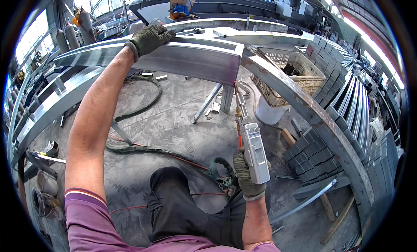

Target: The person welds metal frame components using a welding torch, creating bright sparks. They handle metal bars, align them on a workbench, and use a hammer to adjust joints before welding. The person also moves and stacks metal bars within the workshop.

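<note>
My right hand (pixel 249 176), in a dark green glove, is wrapped round the lower body of a silver handheld laser welding gun (pixel 256 152). The gun points up and away from me. Its slim nozzle reaches the lower right corner of a silver rectangular metal frame (pixel 195 61), where a small pink glow shows. My left hand (pixel 150 38), gloved alike, lies on the frame's top edge with its fingers stretched to the right. Whether the fingertips hook over the far edge is hidden. A red hose runs beside the nozzle.
A curved metal beam (pixel 312 108) arcs down on the right, beside a cream plastic crate (pixel 299 72) above a white bucket (pixel 269 111). Stacked metal tubes (pixel 315 154) stand behind it. A green-sleeved hose (pixel 152 150) snakes across the floor. Gas cylinders (pixel 85 26) stand far left.
</note>
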`<state>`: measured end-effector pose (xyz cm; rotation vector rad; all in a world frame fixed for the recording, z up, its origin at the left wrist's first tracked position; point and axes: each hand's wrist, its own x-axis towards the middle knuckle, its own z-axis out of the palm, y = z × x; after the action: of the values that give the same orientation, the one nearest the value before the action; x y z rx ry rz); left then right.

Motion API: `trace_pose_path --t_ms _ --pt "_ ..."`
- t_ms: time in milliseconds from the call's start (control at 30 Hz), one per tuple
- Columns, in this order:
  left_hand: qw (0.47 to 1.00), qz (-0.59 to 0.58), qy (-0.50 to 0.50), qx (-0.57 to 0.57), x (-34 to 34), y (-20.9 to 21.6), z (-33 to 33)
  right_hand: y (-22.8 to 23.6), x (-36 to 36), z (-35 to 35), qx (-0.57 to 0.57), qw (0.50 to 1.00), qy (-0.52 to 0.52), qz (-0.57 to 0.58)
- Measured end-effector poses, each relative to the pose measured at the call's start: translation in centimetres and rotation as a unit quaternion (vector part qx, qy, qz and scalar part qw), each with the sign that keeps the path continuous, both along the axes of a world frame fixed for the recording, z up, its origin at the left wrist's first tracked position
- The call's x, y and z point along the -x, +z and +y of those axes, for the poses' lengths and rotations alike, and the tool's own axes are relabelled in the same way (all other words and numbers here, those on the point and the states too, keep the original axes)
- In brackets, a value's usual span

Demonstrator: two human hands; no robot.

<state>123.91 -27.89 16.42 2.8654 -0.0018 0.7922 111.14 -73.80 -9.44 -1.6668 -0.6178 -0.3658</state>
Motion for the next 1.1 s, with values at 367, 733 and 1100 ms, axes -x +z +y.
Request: trace_pose_path --t_ms 367,733,1100 --pt "0.998 -0.031 -0.034 -0.031 -0.8 -0.7 1.7 2.1 0.2 0.9 -0.008 0.998 -0.034 -0.047" --pt "1.0 0.025 -0.017 0.007 -0.1 0.4 0.1 -0.3 -0.5 -0.1 0.052 0.998 -0.011 -0.044" --pt "0.999 0.023 -0.041 0.016 -0.4 0.3 0.9 -1.4 -0.8 -0.3 0.036 0.998 0.014 -0.043"
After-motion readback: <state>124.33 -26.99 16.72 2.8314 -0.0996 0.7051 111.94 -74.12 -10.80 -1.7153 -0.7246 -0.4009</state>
